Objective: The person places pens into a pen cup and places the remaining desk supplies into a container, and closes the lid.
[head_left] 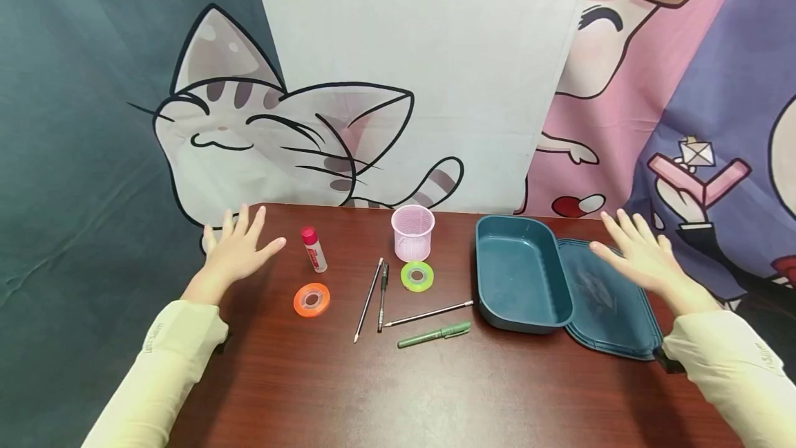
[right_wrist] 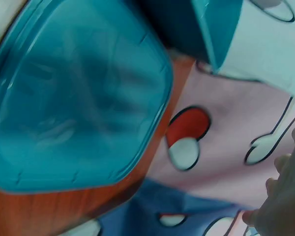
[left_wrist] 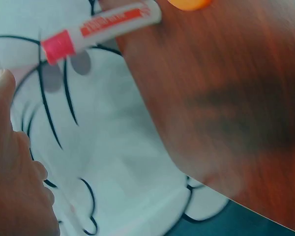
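My left hand [head_left: 234, 252] is held out above the table's left side, fingers spread and holding nothing. Nearest to it stands a glue stick [head_left: 314, 250] with a red cap, also seen in the left wrist view [left_wrist: 113, 28]. An orange tape roll [head_left: 311, 300] lies in front of the glue stick. On the other side my right hand [head_left: 643, 258] hovers with spread fingers over a flat teal lid [head_left: 606, 303]. Beside the lid sits an open teal box [head_left: 519, 272], its inside bare.
Mid-table are a pink mesh cup [head_left: 413, 234], a green tape roll [head_left: 417, 276], a black pen [head_left: 383, 296], a pencil [head_left: 368, 301], another pencil [head_left: 429, 314] and a green pen [head_left: 434, 334]. A cartoon cloth [head_left: 423, 33] hangs behind the table's back edge.
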The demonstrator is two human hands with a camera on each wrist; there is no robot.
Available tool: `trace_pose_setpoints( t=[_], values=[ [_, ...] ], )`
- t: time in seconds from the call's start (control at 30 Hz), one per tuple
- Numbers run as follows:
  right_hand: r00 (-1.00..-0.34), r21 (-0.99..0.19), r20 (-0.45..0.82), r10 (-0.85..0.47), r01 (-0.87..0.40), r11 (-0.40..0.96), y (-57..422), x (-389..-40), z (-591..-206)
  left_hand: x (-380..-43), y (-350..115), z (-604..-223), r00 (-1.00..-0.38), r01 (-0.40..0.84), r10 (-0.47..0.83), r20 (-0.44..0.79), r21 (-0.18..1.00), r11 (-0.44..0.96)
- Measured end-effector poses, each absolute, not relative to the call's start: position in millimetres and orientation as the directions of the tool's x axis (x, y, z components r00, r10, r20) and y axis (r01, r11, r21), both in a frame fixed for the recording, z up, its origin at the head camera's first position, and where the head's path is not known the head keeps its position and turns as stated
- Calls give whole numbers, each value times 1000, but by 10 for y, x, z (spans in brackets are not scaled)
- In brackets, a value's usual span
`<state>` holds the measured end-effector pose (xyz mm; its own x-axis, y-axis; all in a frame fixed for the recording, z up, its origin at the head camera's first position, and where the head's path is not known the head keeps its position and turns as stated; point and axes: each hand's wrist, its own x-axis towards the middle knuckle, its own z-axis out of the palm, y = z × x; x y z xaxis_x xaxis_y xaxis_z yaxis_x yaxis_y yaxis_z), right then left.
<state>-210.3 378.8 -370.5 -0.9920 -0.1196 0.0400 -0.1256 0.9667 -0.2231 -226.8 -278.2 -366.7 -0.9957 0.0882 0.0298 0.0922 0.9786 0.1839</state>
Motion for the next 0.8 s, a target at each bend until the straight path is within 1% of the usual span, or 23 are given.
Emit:
trace_pose_setpoints(
  t=[0.1, 0.23, 0.3, 0.47, 0.63, 0.8],
  values=[
    [-985, -301, 76, -154, -170, 938, 3627, -2152, -3636, -2298, -2639, -3622, -990, 130, 120, 70, 179, 975],
    [-971, -425, 132, -201, -239, 873, 3376, -2226, -3548, -2335, -2434, -3574, -971, 217, 194, 140, 176, 960],
    [-965, -472, 152, -214, -261, 842, 3234, -2270, -3515, -2345, -2329, -3562, -953, 274, 241, 185, 184, 944],
    [-960, -533, 156, -233, -280, 798, 2885, -2386, -3482, -2356, -2063, -3595, -885, 424, 355, 303, 207, 882],
    [-948, -590, 172, -267, -317, 743, 2548, -2521, -3523, -2359, -1827, -3726, -845, 506, 422, 328, 239, 829],
    [-937, -651, 196, -291, -346, 675, 2226, -2647, -3562, -2408, -1644, -3901, -832, 538, 444, 333, 288, 792]
  ],
)
